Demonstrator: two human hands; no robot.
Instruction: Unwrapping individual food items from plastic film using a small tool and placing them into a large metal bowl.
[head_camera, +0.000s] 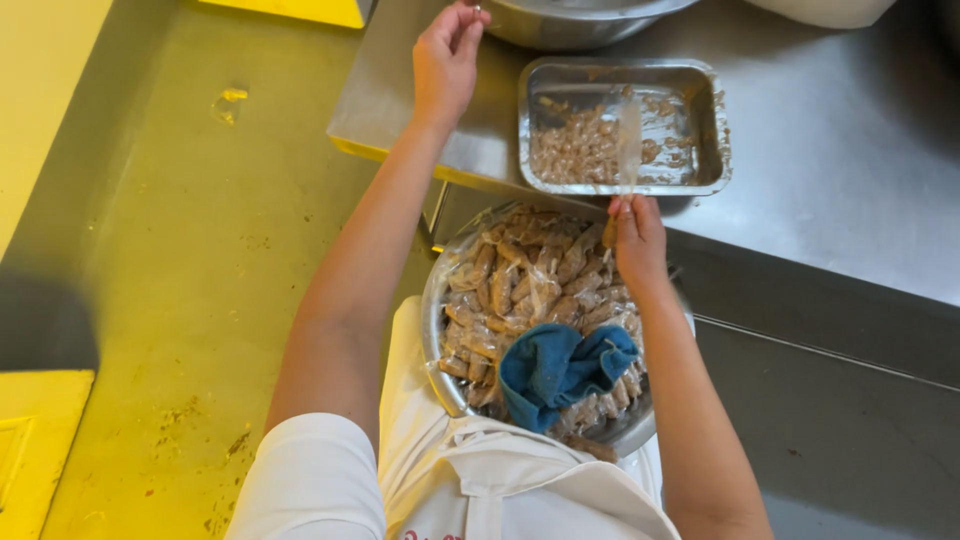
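Note:
My right hand (637, 243) pinches the end of a clear plastic wrapper (629, 145) that stands up over a rectangular metal tray (710, 150) holding small brown sweets. My left hand (446, 58) reaches far forward, fingers pinched together, beside the rim of a large metal bowl (560, 25) at the top edge; what it holds is too small to tell. On my lap sits a round metal bowl (436, 330) heaped with brown pieces wrapped in clear plastic (520, 280), with a blue cloth (560, 365) lying on top near me.
A steel worktable (850, 150) carries the tray and the far bowl. A lower steel shelf (830, 330) runs beneath it on the right. A stained yellow-lit floor (200, 280) lies to the left. I wear a white apron (470, 480).

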